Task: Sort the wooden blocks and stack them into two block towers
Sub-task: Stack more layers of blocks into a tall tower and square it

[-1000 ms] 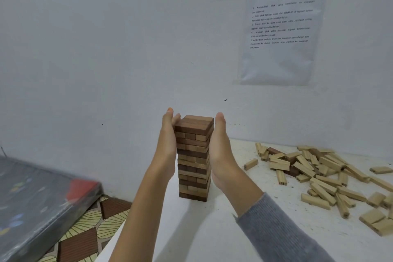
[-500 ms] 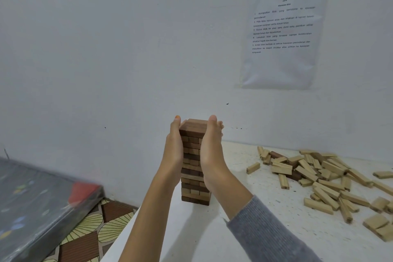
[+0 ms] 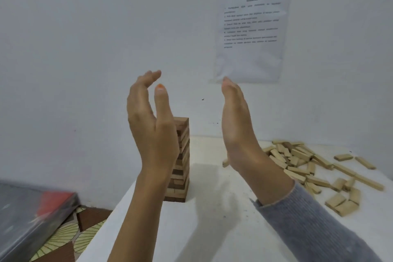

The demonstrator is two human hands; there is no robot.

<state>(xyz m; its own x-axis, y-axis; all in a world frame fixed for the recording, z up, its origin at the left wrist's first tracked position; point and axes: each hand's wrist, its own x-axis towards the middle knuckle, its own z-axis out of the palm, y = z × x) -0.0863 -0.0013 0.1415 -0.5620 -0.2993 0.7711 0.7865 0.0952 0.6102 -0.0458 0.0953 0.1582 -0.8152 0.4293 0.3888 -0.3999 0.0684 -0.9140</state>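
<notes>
A tower of dark and light wooden blocks (image 3: 182, 155) stands upright near the white table's (image 3: 212, 229) left edge, its left side hidden behind my left hand. My left hand (image 3: 152, 123) is raised in front of the tower with fingers straight and empty. My right hand (image 3: 238, 125) is also lifted to the right of the tower, palm facing left, fingers straight, touching nothing. A loose pile of pale wooden blocks (image 3: 306, 166) lies on the table at the right.
The white wall (image 3: 85, 38) rises right behind the table, with a printed sheet (image 3: 251, 32) taped to it. At the lower left a dark flat object with a red patch (image 3: 32, 215) lies over a patterned floor (image 3: 70, 238).
Both hands were pressed flat against the tower's sides; they have let go, lifted and moved apart. The tower stays standing.
</notes>
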